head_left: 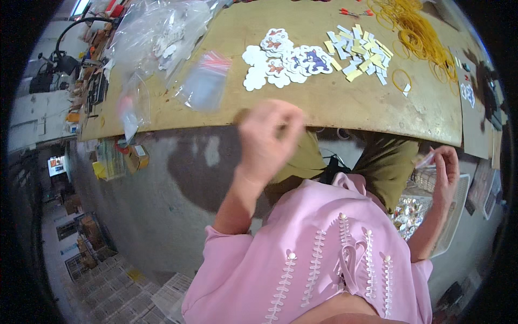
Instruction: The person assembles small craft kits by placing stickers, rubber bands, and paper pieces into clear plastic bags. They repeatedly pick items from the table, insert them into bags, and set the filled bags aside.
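Observation:
My left hand (271,137) is raised near the front edge of the table, smeared by motion. Its fingers look curled, but whether anything is in them cannot be made out. My right hand (446,168) pinches a small clear plastic bag (426,160) with a pinkish strip, low beside the table's right end. Below that hand stands a white plastic basket (457,216) holding many shiny small packets (408,211). On the table beyond my left hand lie a pile of printed card cutouts (286,60) and a stack of clear zip bags (208,81) with red-pink edges.
The tan table (178,116) spans the far side. Small white and yellow strips (360,53) lie right of the cutouts, with yellow elastic loops (413,38) beyond. A large clear plastic bag (167,38) covers the far left. Below the table sits a cardboard box (137,158).

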`<state>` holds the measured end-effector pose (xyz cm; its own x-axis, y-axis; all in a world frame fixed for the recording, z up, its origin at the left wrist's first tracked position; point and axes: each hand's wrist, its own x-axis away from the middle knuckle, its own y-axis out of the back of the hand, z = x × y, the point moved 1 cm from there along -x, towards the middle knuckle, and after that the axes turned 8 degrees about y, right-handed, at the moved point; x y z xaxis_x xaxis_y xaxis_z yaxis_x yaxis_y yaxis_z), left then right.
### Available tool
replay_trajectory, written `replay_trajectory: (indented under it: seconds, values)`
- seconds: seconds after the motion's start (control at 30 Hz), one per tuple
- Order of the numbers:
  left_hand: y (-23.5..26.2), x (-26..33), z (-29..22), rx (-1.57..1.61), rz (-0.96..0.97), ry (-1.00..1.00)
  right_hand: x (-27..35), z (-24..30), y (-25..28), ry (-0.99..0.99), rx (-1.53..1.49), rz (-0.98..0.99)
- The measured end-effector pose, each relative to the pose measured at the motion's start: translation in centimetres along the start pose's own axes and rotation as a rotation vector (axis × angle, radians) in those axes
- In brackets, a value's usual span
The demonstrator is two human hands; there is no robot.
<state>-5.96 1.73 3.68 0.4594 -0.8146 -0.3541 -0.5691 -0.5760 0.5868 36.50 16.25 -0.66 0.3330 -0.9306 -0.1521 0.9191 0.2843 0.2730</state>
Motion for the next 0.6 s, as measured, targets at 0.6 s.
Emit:
replay_trajectory:
  seconds: [0.6]
  values:
    - [6.4,-2.2,11.0,-0.253,-0.339,0.009,0.2,4.1,-11.8,0.1,0.492,0.512]
